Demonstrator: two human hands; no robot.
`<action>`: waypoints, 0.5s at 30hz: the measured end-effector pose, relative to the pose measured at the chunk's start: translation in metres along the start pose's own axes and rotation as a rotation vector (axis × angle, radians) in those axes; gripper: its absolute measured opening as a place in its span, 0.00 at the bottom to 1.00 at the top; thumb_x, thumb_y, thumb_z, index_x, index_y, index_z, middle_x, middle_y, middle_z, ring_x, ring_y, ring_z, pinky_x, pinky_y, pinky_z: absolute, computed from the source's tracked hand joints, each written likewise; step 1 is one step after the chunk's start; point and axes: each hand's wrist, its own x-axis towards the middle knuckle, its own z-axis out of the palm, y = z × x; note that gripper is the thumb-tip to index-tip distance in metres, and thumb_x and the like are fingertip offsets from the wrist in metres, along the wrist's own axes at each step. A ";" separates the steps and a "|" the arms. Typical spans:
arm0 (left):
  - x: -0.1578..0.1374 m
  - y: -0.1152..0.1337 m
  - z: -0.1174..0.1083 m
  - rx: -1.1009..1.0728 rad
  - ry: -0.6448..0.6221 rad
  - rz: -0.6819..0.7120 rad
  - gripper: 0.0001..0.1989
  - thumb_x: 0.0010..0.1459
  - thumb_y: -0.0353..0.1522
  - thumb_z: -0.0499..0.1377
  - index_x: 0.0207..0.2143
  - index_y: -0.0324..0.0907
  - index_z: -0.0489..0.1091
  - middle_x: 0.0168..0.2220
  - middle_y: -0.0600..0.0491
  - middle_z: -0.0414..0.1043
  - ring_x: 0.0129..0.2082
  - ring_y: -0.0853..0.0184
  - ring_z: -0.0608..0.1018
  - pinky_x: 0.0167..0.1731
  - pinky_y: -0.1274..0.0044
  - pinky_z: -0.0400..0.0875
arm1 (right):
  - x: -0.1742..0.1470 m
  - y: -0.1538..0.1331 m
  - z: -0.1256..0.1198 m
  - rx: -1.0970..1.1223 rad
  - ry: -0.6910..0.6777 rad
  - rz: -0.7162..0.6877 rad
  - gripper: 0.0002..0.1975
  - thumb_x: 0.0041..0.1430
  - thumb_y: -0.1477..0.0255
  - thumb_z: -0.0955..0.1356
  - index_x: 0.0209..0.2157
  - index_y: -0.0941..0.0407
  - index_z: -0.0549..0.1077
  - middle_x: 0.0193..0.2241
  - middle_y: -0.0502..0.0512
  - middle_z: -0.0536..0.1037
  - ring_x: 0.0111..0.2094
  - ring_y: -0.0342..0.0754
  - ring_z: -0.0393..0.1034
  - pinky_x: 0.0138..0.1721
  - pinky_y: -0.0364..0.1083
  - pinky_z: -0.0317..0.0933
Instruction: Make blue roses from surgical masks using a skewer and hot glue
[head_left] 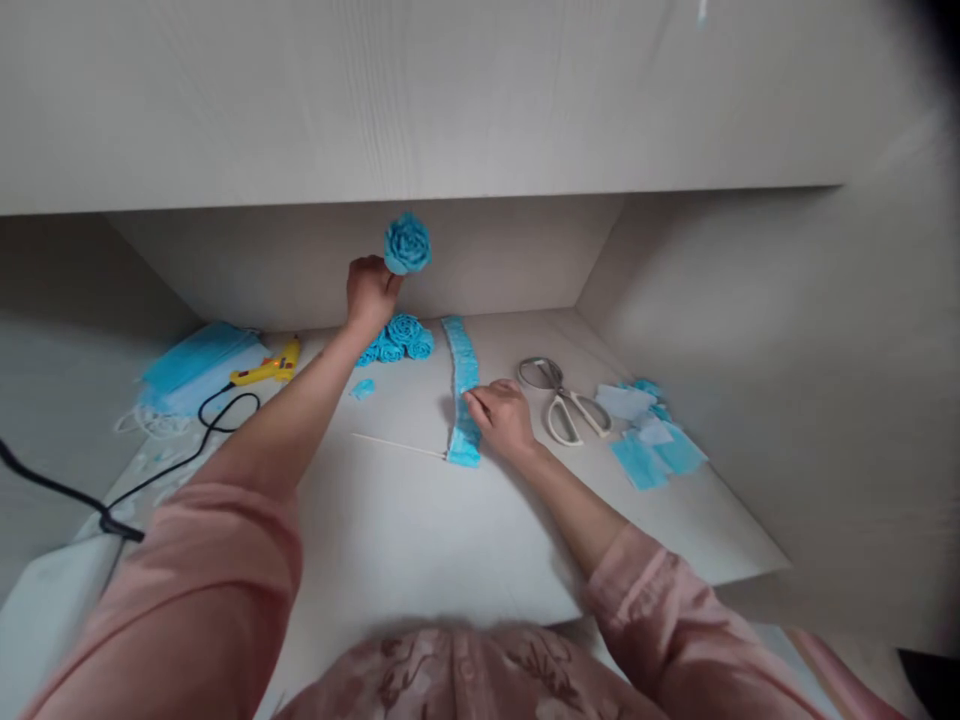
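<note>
The blue strip (464,360) lies lengthwise front to back on the tabletop (420,540), the nearer right hand (505,414) bunched narrow against its right edge, any pinch unclear, while the left hand (370,296) grips a raised blue flower (407,243) farther left.

I can't read any word, brand, number or sign from here. The yellow plastic glue gun (261,372) at the far left of the pale table has small red patches, but they are too tiny and soft for me to tell whether they are labels. Nearest to me, the darker swirls on the dusty-pink patterned fabric top (465,680) don't come across as letters either.
</note>
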 end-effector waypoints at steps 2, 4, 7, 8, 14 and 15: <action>-0.026 0.022 -0.013 -0.021 0.088 0.061 0.14 0.65 0.40 0.55 0.31 0.43 0.74 0.34 0.46 0.77 0.45 0.54 0.79 0.52 0.62 0.69 | 0.002 0.001 -0.003 0.054 0.049 0.041 0.16 0.74 0.66 0.61 0.51 0.55 0.78 0.40 0.60 0.86 0.43 0.55 0.79 0.59 0.57 0.61; -0.058 0.048 -0.026 -0.089 0.099 0.161 0.13 0.65 0.39 0.54 0.30 0.44 0.71 0.35 0.47 0.77 0.43 0.55 0.79 0.50 0.61 0.70 | 0.005 0.002 -0.005 0.118 0.075 0.053 0.26 0.74 0.61 0.62 0.68 0.56 0.65 0.54 0.65 0.82 0.56 0.59 0.76 0.66 0.64 0.55; -0.106 0.082 -0.039 -0.171 0.064 0.238 0.12 0.65 0.36 0.53 0.30 0.44 0.70 0.36 0.47 0.78 0.41 0.54 0.80 0.47 0.60 0.71 | 0.009 0.001 -0.009 0.229 0.038 -0.002 0.49 0.68 0.49 0.67 0.77 0.53 0.39 0.71 0.69 0.65 0.72 0.64 0.59 0.70 0.71 0.47; -0.120 0.091 -0.042 -0.182 0.050 0.252 0.10 0.64 0.35 0.53 0.30 0.44 0.71 0.37 0.47 0.79 0.41 0.54 0.80 0.47 0.61 0.72 | 0.010 -0.002 -0.011 0.268 0.021 -0.028 0.55 0.65 0.46 0.68 0.77 0.51 0.33 0.73 0.69 0.59 0.74 0.64 0.54 0.71 0.71 0.46; -0.166 0.115 -0.054 -0.126 -0.082 0.169 0.08 0.58 0.31 0.53 0.32 0.46 0.72 0.37 0.46 0.79 0.44 0.52 0.80 0.44 0.61 0.71 | 0.013 -0.037 -0.032 0.493 0.055 -0.203 0.68 0.50 0.36 0.73 0.77 0.47 0.33 0.75 0.65 0.56 0.76 0.66 0.45 0.75 0.69 0.37; -0.171 0.117 -0.055 -0.121 -0.103 0.153 0.07 0.57 0.30 0.54 0.31 0.46 0.71 0.36 0.46 0.79 0.43 0.52 0.79 0.43 0.61 0.71 | 0.013 -0.044 -0.035 0.514 0.054 -0.210 0.67 0.50 0.36 0.73 0.77 0.47 0.36 0.74 0.64 0.57 0.76 0.66 0.45 0.75 0.69 0.36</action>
